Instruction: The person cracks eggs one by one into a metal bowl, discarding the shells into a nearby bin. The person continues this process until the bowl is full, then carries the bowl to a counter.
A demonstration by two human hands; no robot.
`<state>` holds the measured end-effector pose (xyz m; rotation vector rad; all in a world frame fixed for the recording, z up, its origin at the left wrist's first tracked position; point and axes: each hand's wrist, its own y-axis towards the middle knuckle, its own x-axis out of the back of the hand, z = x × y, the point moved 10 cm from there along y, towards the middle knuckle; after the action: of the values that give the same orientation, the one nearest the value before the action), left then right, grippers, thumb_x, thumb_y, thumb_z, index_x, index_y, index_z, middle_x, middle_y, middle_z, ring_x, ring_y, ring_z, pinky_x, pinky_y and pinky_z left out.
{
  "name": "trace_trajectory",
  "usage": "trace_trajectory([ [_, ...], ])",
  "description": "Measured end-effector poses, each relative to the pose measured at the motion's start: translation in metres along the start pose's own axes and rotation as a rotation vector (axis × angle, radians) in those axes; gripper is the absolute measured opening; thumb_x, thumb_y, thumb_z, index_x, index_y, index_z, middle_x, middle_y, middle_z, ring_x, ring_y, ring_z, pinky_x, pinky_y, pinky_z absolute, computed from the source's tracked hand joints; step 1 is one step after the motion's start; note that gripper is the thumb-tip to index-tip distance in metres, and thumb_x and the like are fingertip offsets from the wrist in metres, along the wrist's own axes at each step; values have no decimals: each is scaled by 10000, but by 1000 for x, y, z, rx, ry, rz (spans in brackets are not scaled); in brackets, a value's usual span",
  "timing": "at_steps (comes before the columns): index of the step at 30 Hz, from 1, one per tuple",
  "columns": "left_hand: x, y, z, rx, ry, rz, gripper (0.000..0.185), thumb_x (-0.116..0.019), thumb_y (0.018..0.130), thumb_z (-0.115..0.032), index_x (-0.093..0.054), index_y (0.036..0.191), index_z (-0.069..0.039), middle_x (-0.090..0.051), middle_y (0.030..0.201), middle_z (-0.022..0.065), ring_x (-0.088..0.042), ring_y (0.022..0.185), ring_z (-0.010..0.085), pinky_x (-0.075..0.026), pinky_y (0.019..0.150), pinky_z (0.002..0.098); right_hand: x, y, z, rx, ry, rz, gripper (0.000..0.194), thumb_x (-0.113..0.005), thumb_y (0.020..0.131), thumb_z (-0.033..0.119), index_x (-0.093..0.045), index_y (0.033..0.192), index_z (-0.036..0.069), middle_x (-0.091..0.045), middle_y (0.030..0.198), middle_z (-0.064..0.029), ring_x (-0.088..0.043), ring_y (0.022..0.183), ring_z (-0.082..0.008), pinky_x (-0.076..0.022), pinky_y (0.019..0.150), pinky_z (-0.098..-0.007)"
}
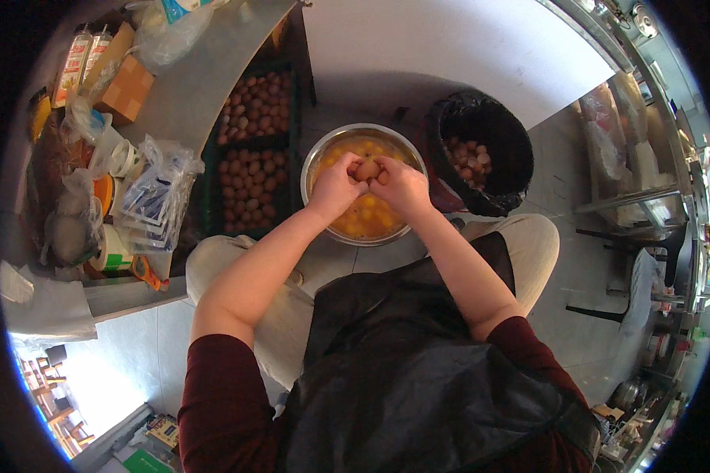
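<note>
Over a round metal bowl (369, 240) of raw eggs with many whole yolks (364, 220), both my hands meet. Between their fingers is a brown egg (367, 171); whether its shell is cracked I cannot tell. My left hand (336, 188) holds it from one side, and my right hand (403, 187) from the other. Another brown egg or piece of shell (383, 177) shows by the right fingers. Crates of brown eggs (251, 183) stand left of the bowl. On its right, broken eggshells (468, 159) lie in a bin lined with a black plastic bag (512, 159).
A low table (195, 77) at the left bears a cardboard box (125, 88), plastic bags (160, 195), bottles (74, 62) and tubs. A white panel (449, 47) rises behind the bowl. Metal shelving (633, 198) and a chair (639, 290) stand at the right.
</note>
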<state>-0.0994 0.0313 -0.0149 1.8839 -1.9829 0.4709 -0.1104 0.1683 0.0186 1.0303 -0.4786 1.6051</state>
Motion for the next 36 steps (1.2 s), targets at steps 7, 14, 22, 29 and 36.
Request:
trace_trajectory([
  [7,-4,-1,2,-2,46,12,440,-790,774,-95,-581,1159,-56,-707,1032,120,-700,919,249,-546,826,359,-3,-7,-2,23,-67,-81,435,-750,726,279,-662,1121,119,-706,958,-103,-690,878,-306,-552,731,-421],
  [14,-1,-2,-7,-96,154,-5,461,-762,769,-57,-572,1189,-76,-689,1062,112,-662,986,300,-522,865,386,-3,-9,-2,81,-107,-108,465,-757,735,254,-638,1160,107,-688,959,-104,-682,883,-308,-550,745,-412],
  [22,7,-5,-37,-440,499,-48,496,-745,759,-64,-582,1223,-130,-637,1160,85,-605,1095,306,-513,912,408,11,-7,6,224,-202,-144,419,-730,767,163,-636,1174,118,-683,1015,-89,-664,937,-291,-556,806,-408],
  [29,20,-4,-56,-493,511,-100,483,-734,774,-89,-581,1229,-143,-625,1187,79,-592,1130,294,-515,919,402,26,-3,4,202,-73,-246,395,-721,795,142,-634,1180,114,-686,1032,-80,-664,909,-262,-550,796,-379],
  [36,13,18,-48,-211,-126,54,233,-714,880,-141,-652,1097,-82,-699,1079,52,-654,988,191,-526,834,329,-56,-25,-73,-685,1531,56,358,-680,847,170,-629,1196,109,-666,1058,-15,-632,864,-183,-501,726,-300],
])
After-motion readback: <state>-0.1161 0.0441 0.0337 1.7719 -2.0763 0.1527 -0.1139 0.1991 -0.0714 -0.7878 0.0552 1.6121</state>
